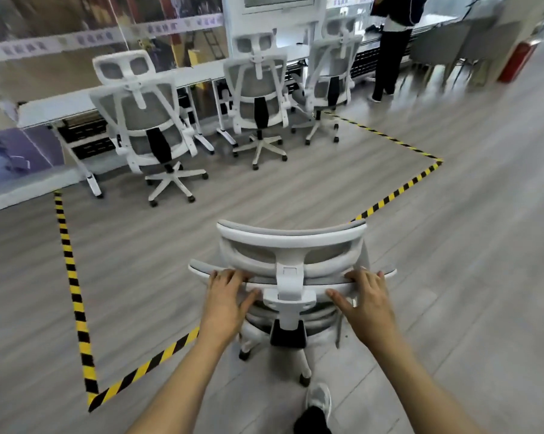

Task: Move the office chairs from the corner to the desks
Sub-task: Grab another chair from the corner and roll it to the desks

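Both hands are on the back of a white office chair (pixel 291 270) with grey mesh, gripping the top edge of the backrest on either side of the headrest post. The left hand (pixel 228 303) has its fingers curled over the edge and the thumb pointing in toward the post. The right hand (pixel 366 303) does the same on the other side, so each hand is closed on the chair rather than spread flat.

That chair sits right at the near side of the yellow and black floor tape (pixel 76 303), which marks out a big box on the grey wood floor (pixel 468 245). Its wheels are close to the near tape line, and a grey shoe (pixel 319 399) shows just behind the base.

Across the taped box, on the far side, a long white desk (pixel 76 104) runs along the glass wall. Three matching chairs are parked against it: the left chair (pixel 145 120), the middle chair (pixel 258 92) and the right chair (pixel 331 76), all with their backs to the camera and seats tucked toward the desk.

Past the right chair, outside the tape, a person in dark trousers (pixel 389 48) stands at the desk. A red cylinder (pixel 516 62) sits further off to that side, too blurry to say more.
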`<state>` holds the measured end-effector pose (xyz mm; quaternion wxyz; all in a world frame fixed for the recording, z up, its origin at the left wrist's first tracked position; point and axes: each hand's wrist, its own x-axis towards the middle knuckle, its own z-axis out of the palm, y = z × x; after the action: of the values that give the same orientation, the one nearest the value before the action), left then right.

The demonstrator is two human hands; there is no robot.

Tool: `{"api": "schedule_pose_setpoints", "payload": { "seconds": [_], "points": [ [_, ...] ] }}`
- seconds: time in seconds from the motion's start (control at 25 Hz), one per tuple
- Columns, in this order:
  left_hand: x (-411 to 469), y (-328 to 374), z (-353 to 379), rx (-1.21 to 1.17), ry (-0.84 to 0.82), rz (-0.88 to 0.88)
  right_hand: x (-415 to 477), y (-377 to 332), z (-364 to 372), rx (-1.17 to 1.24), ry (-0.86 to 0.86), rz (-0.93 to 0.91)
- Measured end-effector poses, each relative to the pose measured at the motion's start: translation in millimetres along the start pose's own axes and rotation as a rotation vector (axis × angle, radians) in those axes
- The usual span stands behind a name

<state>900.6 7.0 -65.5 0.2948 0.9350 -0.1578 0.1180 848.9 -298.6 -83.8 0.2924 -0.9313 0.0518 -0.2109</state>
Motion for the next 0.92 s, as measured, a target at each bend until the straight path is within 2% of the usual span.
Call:
{"api": "schedule_pose_setpoints", "payload": {
  "seconds": [0.28, 0.52, 0.76, 0.92],
  "points": [
    [243.3, 24.9, 103.7, -0.001, 0.025, 0.036, 231.0, 111.9, 22.1, -0.035, -0.011, 0.004],
    [448.6, 28.0, 191.2, -0.105, 0.023, 0.017, 426.6, 190.1, 45.7, -0.068, -0.018, 0.043],
    [666.6, 17.1, 279.8, -0.155, -0.027, 0.041, 614.7, 264.2, 80.8, -0.093, 0.023, 0.134],
    [821.8, 27.2, 333.7, -0.079, -0.082, 0.096, 751.4, 314.6, 91.6, -0.093, -0.018, 0.221]
  ]
}}
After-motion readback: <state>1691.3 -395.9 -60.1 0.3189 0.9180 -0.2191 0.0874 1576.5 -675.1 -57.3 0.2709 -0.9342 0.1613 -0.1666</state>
